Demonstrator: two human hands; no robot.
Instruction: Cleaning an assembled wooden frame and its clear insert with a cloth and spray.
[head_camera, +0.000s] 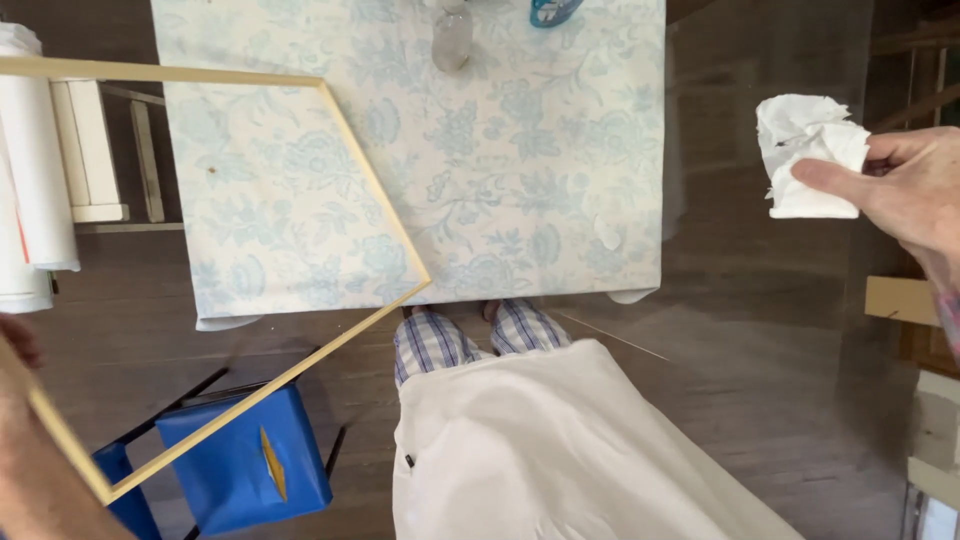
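Observation:
My right hand (915, 190) is raised at the right edge, thumb and fingers pinching a crumpled white paper towel (808, 155). At the bottom left corner my left hand (18, 345) and forearm lie along the edge of a large thin gold-coloured frame (375, 185), which is tilted above the table and the floor. The hand seems to grip the frame's left side, though most of it is out of view. A faint sheen right of the table suggests a clear pane (770, 280), but its edges are hard to make out.
A table with a pale blue floral cloth (520, 170) stands ahead, with a clear bottle (452, 38) and a teal object (555, 10) at its far edge. A blue folding chair (240, 460) is at the lower left, white rolls (30, 180) at the left. The floor is dark wood.

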